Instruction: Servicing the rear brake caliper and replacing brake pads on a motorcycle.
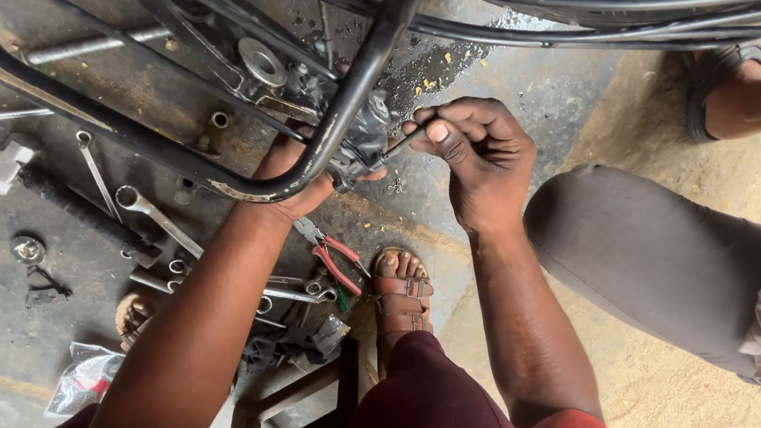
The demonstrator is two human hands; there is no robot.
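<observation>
Both hands are kept at the small grey metal assembly (366, 135) behind the black tube frame (359, 76), the left hand (293, 174) cupped under it for support, the right hand (475, 153) pinched shut on a thin tool (404, 141), best guided with light, steady pressure.

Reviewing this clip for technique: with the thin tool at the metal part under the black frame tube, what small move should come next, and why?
Probably press the thin tool a little deeper into the small metal part. Its tip already sits at the part, pinched by the right hand, while the left hand braces from beneath, behind the black frame tube. The exact contact point is hidden.
</observation>
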